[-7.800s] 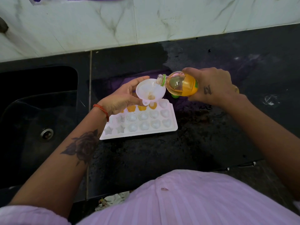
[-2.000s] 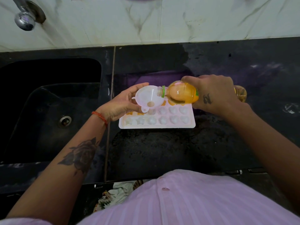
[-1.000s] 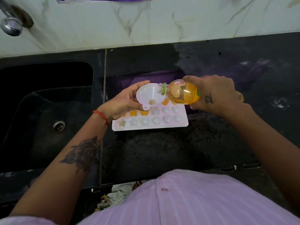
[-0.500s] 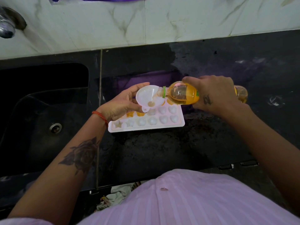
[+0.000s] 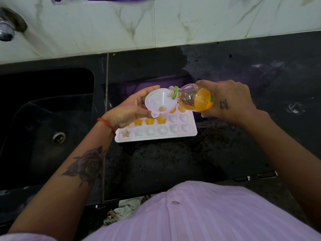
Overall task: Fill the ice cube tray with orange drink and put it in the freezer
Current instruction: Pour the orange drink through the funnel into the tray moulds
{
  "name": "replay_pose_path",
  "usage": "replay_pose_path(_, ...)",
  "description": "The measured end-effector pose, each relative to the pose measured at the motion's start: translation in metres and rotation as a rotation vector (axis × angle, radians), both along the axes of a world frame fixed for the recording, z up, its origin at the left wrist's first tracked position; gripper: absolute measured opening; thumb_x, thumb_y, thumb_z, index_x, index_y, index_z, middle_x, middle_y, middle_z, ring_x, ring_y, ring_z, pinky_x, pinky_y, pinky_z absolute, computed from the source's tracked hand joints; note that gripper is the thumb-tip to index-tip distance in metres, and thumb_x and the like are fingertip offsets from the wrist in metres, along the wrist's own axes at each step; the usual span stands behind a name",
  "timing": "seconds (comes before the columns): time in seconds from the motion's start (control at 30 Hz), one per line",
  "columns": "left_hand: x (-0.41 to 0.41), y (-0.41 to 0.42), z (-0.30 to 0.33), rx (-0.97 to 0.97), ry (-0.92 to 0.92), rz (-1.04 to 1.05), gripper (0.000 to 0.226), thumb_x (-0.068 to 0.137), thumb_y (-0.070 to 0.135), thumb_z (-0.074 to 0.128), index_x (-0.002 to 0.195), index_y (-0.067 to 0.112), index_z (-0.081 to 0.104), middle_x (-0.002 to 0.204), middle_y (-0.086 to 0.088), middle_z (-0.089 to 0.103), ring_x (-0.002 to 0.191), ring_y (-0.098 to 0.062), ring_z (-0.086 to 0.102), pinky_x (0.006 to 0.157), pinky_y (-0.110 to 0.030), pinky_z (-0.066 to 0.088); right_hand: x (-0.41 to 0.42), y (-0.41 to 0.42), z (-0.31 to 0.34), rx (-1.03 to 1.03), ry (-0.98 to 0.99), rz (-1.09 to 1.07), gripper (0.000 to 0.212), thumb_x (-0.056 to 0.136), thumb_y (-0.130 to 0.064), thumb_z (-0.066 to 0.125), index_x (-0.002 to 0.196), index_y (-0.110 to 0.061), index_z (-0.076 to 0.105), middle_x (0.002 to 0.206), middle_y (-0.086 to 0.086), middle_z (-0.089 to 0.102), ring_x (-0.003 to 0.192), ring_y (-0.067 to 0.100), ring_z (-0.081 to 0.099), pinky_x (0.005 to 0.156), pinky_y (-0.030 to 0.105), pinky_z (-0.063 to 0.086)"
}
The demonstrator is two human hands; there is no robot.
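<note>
A white ice cube tray (image 5: pixel 154 137) lies on the black counter, with star, flower and heart moulds. Several far and middle cells hold orange drink; the near row looks white. My left hand (image 5: pixel 129 108) holds a white funnel (image 5: pixel 159 102) above the tray's middle, spout down. My right hand (image 5: pixel 227 100) grips an uncapped bottle of orange drink (image 5: pixel 192 100), lying almost level with its mouth raised over the funnel's rim. The drink sits back toward the bottle's base and none runs out. A little liquid rests in the funnel's throat.
A black sink (image 5: pixel 45 119) with a drain (image 5: pixel 59 137) sits left of the tray, a tap (image 5: pixel 7 26) on the marble wall above it. The black counter (image 5: pixel 173 162) is wet in patches. My pink shirt fills the lower frame.
The bottle's mouth has tipped up from pouring, so the drink has run back toward its base. More cells in the tray's middle row now hold orange drink.
</note>
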State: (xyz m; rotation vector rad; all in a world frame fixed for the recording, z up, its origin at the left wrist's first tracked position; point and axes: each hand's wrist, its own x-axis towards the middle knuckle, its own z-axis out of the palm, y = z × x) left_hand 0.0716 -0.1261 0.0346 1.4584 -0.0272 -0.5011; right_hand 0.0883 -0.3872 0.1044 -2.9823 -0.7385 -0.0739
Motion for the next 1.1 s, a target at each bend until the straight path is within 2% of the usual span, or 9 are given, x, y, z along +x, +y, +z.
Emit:
replay_pose_path(0.1,0.002,-0.005,0.001,0.001,0.0,-0.002,0.088,0.065,-0.018,0.067,0.14,0.021,0.042,0.137,-0.004,0.052,0.118,-0.024,0.059,0.09,-0.038,0.055,0.0,-0.004,-0.002,0.016,0.005,-0.012,0.074,0.067,-0.039,0.078,0.132,-0.034,0.042,0.107,0.006,0.068,0.098,0.034,0.061,0.072,0.033,0.039)
replay_pose_path(0.2,0.005,-0.012,0.0,-0.004,0.004,0.004,0.084,0.071,-0.024,0.06,0.14,0.02,0.042,0.139,-0.006,0.05,0.119,-0.025,0.057,0.091,-0.038,0.054,0.0,-0.011,-0.001,0.0,0.0,-0.012,0.072,0.07,-0.037,0.076,0.133,-0.034,0.041,0.108,0.007,0.067,0.099,0.033,0.06,0.073,0.033,0.039)
replay_pose_path(0.43,0.011,-0.023,-0.006,-0.002,-0.008,-0.043,0.084,0.071,-0.023,0.062,0.141,0.019,0.041,0.14,-0.007,0.049,0.119,-0.023,0.058,0.086,-0.035,0.056,0.002,-0.024,-0.009,-0.067,-0.124,-0.018,0.057,0.077,-0.041,0.068,0.129,-0.034,0.045,0.101,0.006,0.067,0.09,0.033,0.062,0.065,0.031,0.033)
replay_pose_path(0.9,0.013,-0.025,-0.005,0.005,0.027,-0.066,0.087,0.066,-0.017,0.069,0.141,0.019,0.04,0.14,-0.007,0.05,0.123,-0.027,0.055,0.095,-0.044,0.05,0.003,-0.028,-0.008,-0.112,-0.135,-0.009,0.064,0.078,-0.043,0.069,0.134,-0.033,0.04,0.108,0.008,0.065,0.096,0.032,0.061,0.068,0.032,0.032)
replay_pose_path(1.1,0.013,-0.025,-0.003,0.003,0.027,-0.062,0.085,0.07,-0.02,0.063,0.141,0.018,0.039,0.139,-0.007,0.05,0.123,-0.026,0.055,0.094,-0.043,0.052,0.002,-0.025,-0.006,-0.094,-0.102,-0.03,0.065,0.076,-0.042,0.07,0.134,-0.034,0.04,0.108,0.008,0.065,0.096,0.032,0.061,0.069,0.032,0.033)
